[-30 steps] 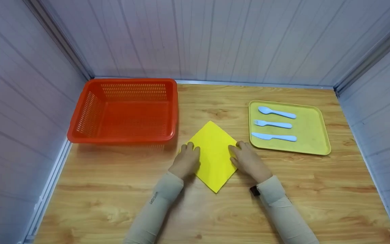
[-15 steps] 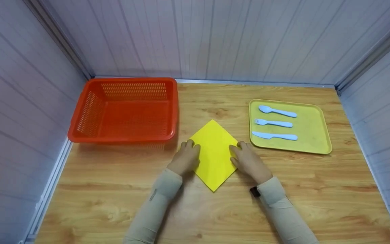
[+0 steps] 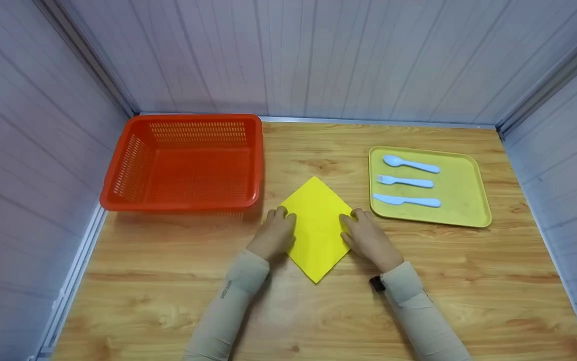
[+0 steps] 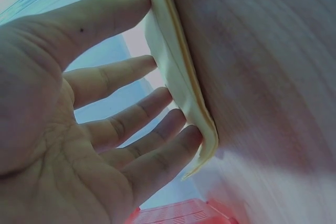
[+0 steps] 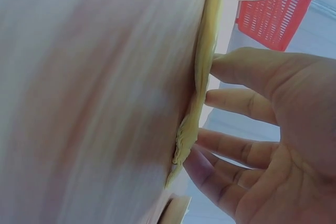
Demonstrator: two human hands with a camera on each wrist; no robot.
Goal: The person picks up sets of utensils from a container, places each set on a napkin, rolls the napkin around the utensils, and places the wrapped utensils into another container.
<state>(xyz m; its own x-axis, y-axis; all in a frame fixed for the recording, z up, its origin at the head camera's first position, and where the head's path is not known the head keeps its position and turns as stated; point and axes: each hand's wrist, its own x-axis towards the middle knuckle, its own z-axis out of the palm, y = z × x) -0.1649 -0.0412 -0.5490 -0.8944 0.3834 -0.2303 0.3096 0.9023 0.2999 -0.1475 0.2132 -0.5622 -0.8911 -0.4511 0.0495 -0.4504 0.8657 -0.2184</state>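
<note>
A folded yellow napkin [image 3: 317,230] lies flat on the wooden table, turned like a diamond with one corner towards the person. I cannot tell whether it is cloth or paper. The left hand [image 3: 274,233] rests on its left corner, the right hand [image 3: 367,235] on its right one. In the left wrist view the thumb and spread fingertips press on top of the napkin [image 4: 178,61]. From the right wrist, the fingertips likewise touch the upper face of the napkin [image 5: 202,77], whose layered edge is wrinkled. Neither hand curls round anything.
A red plastic basket [image 3: 257,175] with slotted sides stands at the back left. To the right lies a yellow tray [image 3: 461,200] bearing a light blue spoon [image 3: 411,164], fork [image 3: 405,181] and knife [image 3: 407,200]. Pale panel walls [image 3: 288,55] enclose the table's back and sides.
The whole head view has shifted very slightly. Both hands keep the same places on the napkin, and nothing on the table has moved.
</note>
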